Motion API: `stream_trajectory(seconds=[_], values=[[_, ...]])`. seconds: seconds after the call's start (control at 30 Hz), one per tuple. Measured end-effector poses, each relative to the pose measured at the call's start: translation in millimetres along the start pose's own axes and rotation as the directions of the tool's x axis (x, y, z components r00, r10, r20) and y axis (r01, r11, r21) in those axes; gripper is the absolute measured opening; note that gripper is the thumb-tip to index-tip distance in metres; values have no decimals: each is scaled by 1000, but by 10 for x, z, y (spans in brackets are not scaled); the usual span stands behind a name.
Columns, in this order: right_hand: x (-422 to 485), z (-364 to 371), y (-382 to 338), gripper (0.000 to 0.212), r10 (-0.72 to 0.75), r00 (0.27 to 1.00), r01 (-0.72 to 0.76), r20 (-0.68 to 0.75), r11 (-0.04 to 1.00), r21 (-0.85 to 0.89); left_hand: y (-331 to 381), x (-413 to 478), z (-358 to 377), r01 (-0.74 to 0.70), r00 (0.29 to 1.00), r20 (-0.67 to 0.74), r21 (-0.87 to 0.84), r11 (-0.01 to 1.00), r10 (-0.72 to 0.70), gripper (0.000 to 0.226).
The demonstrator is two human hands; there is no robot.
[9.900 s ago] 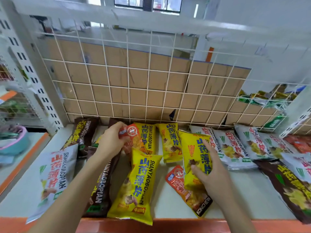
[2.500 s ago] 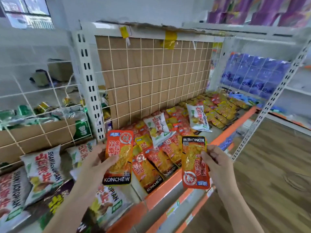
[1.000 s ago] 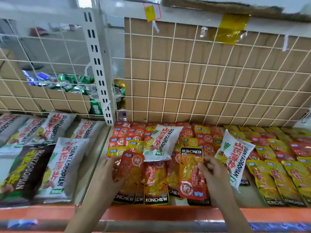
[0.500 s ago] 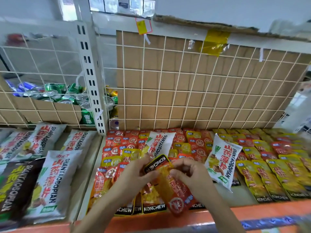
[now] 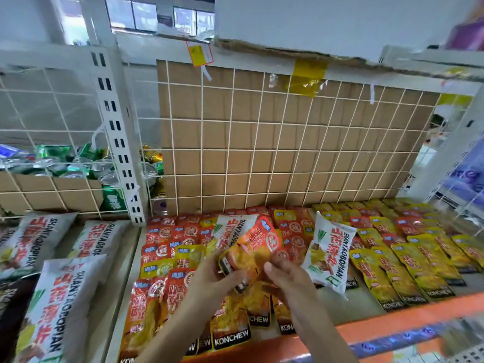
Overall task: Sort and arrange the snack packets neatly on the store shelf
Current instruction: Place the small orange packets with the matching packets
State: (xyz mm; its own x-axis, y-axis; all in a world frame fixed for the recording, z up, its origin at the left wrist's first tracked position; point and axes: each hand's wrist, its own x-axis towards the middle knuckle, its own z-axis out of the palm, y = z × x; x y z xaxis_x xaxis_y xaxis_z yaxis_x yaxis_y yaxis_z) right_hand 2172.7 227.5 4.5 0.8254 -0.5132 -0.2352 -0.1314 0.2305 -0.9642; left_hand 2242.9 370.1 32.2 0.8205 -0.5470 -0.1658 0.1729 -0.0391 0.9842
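Orange packet (image 5: 252, 244), head view: held in the air by both hands over the orange rows (image 5: 167, 239) of the shelf (image 5: 392, 319). Left hand (image 5: 213, 280) curls its fingers round the packet's black-banded end. Right hand (image 5: 286, 282) pinches the lower edge beside it, and the two hands almost touch. The long axis runs on a slant, with the black band low and left toward the person and the blue-tagged end high and right toward the wire grid (image 5: 288, 142). Blur hides whether another packet lies under it. The rows beneath lie front to back, black bands at the shelf's orange lip, so setting down probably needs only a slight turn to square the axis with them. The left hand, on the band end, seems better placed to steer. A white packet (image 5: 328, 254) lies astray across the orange and yellow rows (image 5: 408, 265), just right of the right hand. A second white packet (image 5: 230, 231) lies just behind the held one. Both likely need clearing later.
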Motion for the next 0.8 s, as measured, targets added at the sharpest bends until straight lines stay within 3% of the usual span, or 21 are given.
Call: stream_trajectory(seconds=[0.07, 0.17, 0.27, 0.33, 0.4, 0.5, 0.6, 0.7, 0.8], values=[[36, -10, 0, 3, 15, 997, -4, -75, 989, 150, -56, -8, 37, -44, 995, 95, 140, 989, 31, 28], [65, -130, -56, 8, -19, 991, 47, -132, 976, 214, -97, -9, 2, -148, 975, 201, 267, 952, 95, 15], [113, -339, -56, 11, -161, 965, 148, -209, 986, -76, -114, 17, -121, -183, 981, 119, 292, 939, 154, 15], [129, -466, -32, 12, -215, 959, 143, -183, 929, -343, -106, 45, -270, -210, 977, 38, 351, 913, 210, 14], [149, -535, 40, 15, -179, 976, 89, -127, 853, -514, -144, 104, -466, -228, 961, -33, 472, 851, 275, 18], [156, -508, 201, 13, -134, 988, 56, -79, 780, -623, -199, 178, -708, -231, 927, -100, 607, 761, 361, 25], [165, -405, 291, 14, -250, 967, 122, -48, 623, -773, -212, 194, -814, -218, 913, -138, 630, 745, 384, 24], [162, -336, 299, 29, -341, 940, 162, -23, 502, -850, -229, 193, -836, -223, 909, -134, 643, 732, 395, 23], [155, -332, 321, 32, -364, 931, 182, -6, 479, -859, -275, 197, -820, -215, 912, -133, 649, 729, 388, 23]])
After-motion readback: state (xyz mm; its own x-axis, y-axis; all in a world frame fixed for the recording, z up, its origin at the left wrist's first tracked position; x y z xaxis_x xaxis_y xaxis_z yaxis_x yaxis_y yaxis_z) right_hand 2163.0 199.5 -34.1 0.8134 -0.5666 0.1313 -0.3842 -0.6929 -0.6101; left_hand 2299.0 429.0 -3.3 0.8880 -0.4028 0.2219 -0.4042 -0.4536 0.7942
